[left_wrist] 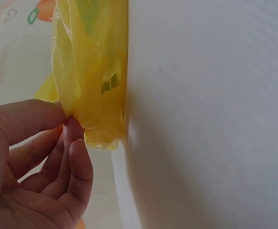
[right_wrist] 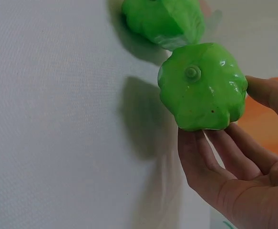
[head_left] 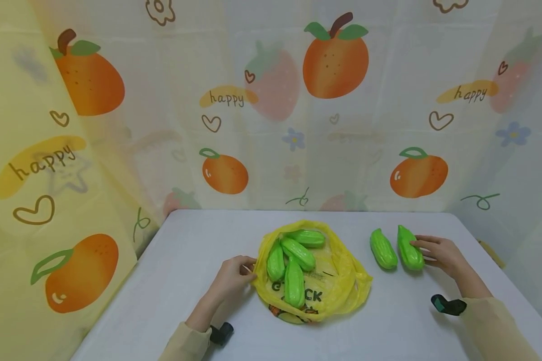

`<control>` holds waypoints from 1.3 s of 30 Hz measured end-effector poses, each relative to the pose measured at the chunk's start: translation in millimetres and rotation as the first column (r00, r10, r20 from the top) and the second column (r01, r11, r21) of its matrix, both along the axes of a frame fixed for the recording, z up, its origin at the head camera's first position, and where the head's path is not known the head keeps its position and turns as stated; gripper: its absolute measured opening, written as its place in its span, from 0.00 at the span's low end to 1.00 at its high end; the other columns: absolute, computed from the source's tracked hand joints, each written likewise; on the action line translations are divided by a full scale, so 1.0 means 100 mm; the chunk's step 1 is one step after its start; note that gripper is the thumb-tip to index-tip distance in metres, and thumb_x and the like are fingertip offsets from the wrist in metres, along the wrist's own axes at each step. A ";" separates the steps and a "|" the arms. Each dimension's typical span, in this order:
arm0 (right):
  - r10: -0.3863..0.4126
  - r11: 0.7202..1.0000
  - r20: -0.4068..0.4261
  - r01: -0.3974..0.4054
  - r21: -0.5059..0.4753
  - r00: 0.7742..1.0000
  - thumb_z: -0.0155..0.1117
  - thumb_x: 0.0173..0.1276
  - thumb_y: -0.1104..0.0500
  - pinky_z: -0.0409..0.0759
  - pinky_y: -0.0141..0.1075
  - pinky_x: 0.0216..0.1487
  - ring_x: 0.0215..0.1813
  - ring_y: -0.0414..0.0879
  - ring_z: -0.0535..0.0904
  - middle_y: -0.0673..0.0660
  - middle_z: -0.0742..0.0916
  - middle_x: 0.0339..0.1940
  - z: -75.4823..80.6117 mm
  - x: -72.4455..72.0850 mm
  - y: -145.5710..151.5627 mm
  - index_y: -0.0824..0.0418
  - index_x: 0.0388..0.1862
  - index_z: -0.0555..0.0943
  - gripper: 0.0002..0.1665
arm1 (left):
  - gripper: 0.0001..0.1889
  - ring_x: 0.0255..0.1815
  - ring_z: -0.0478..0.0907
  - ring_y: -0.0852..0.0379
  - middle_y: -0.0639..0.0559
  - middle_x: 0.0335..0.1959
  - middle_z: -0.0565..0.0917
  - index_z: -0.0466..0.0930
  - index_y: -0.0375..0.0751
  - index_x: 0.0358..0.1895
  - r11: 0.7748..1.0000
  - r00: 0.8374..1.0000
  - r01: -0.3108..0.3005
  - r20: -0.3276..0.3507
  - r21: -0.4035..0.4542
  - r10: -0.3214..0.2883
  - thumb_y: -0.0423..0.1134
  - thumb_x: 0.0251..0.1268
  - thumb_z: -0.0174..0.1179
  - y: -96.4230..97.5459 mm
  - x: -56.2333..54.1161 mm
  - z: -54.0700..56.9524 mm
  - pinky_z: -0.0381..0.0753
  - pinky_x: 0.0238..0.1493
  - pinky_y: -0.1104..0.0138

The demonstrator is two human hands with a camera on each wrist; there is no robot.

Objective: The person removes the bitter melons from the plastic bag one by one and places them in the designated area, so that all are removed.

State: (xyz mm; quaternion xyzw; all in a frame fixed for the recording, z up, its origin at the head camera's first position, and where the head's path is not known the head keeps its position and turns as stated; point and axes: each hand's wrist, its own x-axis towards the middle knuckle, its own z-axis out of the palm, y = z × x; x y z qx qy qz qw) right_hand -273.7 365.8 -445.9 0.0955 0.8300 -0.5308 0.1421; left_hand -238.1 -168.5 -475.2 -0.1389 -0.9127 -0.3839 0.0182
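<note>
A yellow plastic bag (head_left: 339, 296) lies open on the table, its rim spread wide, with several glossy green ridged gourds (head_left: 294, 286) inside. At the bag's left edge my left hand (head_left: 231, 275) pinches the thin plastic between thumb and fingers. My right hand (head_left: 443, 256) holds another green gourd (head_left: 408, 249), its fingers and thumb at the sides. Seen end-on in the right wrist view, this gourd (right_wrist: 203, 93) is lobed, with a small round nub. One more loose gourd (head_left: 383, 249) lies just left of it.
The white table (head_left: 198, 235) carries the bag and gourds. Printed curtains (head_left: 271, 140) with oranges and hearts hang behind it and along both sides. A black wrist strap piece (head_left: 448, 306) shows at my right cuff, another (head_left: 222, 333) at the left.
</note>
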 end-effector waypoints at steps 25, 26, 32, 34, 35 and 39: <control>-0.020 0.999 0.027 0.019 0.036 0.999 0.52 0.70 0.41 0.62 0.56 0.67 0.72 0.70 0.53 0.76 0.52 0.73 -0.13 -0.12 -0.04 0.74 0.72 0.50 0.49 | 0.17 0.34 0.79 0.59 0.49 0.36 0.83 0.82 0.38 0.49 1.000 1.000 -0.003 0.001 0.013 0.003 0.33 0.54 0.65 0.01 0.02 0.00 0.78 0.33 0.69; -0.023 0.999 0.027 0.022 0.036 0.999 0.52 0.70 0.41 0.62 0.56 0.67 0.72 0.70 0.53 0.76 0.52 0.73 -0.12 -0.12 -0.04 0.74 0.72 0.50 0.49 | 0.17 0.34 0.79 0.59 0.49 0.36 0.83 0.82 0.38 0.49 1.000 1.000 -0.006 0.002 0.016 0.006 0.33 0.54 0.66 0.01 0.02 0.00 0.78 0.33 0.69; -0.023 0.999 0.030 0.021 0.048 0.999 0.50 0.70 0.41 0.62 0.56 0.68 0.71 0.70 0.53 0.77 0.53 0.72 -0.12 -0.12 -0.04 0.74 0.72 0.50 0.48 | 0.17 0.34 0.78 0.60 0.50 0.35 0.83 0.82 0.38 0.49 1.000 1.000 -0.005 0.000 0.014 0.005 0.33 0.53 0.66 0.00 0.02 0.02 0.78 0.33 0.69; -0.023 0.999 0.033 0.022 0.045 0.999 0.50 0.70 0.41 0.62 0.56 0.68 0.71 0.71 0.53 0.77 0.52 0.73 -0.12 -0.12 -0.04 0.74 0.72 0.50 0.48 | 0.17 0.34 0.78 0.60 0.50 0.35 0.83 0.82 0.38 0.49 1.000 1.000 -0.008 0.003 0.011 0.008 0.33 0.54 0.65 0.00 0.02 0.02 0.78 0.33 0.69; -0.028 0.999 0.038 0.026 0.043 0.999 0.50 0.70 0.40 0.61 0.56 0.68 0.71 0.71 0.53 0.77 0.52 0.73 -0.12 -0.12 -0.04 0.74 0.72 0.50 0.49 | 0.17 0.34 0.78 0.60 0.50 0.35 0.83 0.82 0.37 0.49 1.000 1.000 -0.007 0.002 0.012 0.007 0.33 0.54 0.65 0.00 0.02 0.02 0.78 0.33 0.69; -0.044 0.999 0.060 0.042 0.033 0.997 0.52 0.69 0.39 0.60 0.56 0.69 0.72 0.70 0.51 0.76 0.51 0.73 -0.11 -0.11 -0.05 0.74 0.73 0.49 0.51 | 0.17 0.34 0.78 0.59 0.50 0.36 0.83 0.82 0.38 0.49 1.000 1.000 -0.006 0.002 0.013 0.006 0.33 0.53 0.65 0.00 0.03 0.02 0.78 0.33 0.68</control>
